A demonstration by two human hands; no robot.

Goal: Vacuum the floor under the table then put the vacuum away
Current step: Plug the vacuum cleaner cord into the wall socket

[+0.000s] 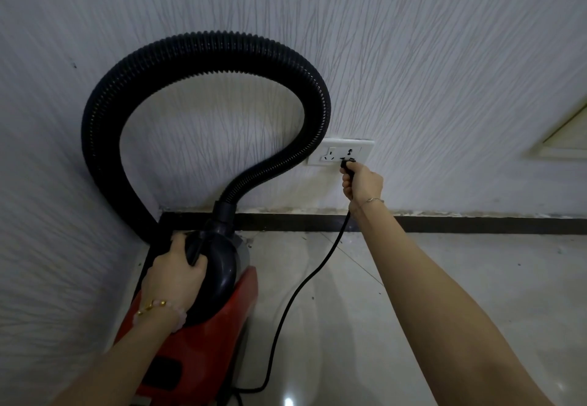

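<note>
A red canister vacuum (203, 332) with a black front stands on the floor in the wall corner at lower left. Its ribbed black hose (197, 51) loops up against the wall and comes down into the front. My left hand (173, 273) is shut on the vacuum's black handle. My right hand (362, 183) grips the black plug (346, 164) right at the white wall socket (341, 151). The black power cord (305, 281) hangs from that hand and runs down across the floor to the vacuum's rear. Whether the prongs sit inside the socket is hidden.
Textured white walls (413, 56) meet at the left, with a dark skirting strip (476, 223) along the bottom. Glossy pale floor tiles (444, 278) spread to the right. A cream door or frame edge (568, 138) shows at the far right.
</note>
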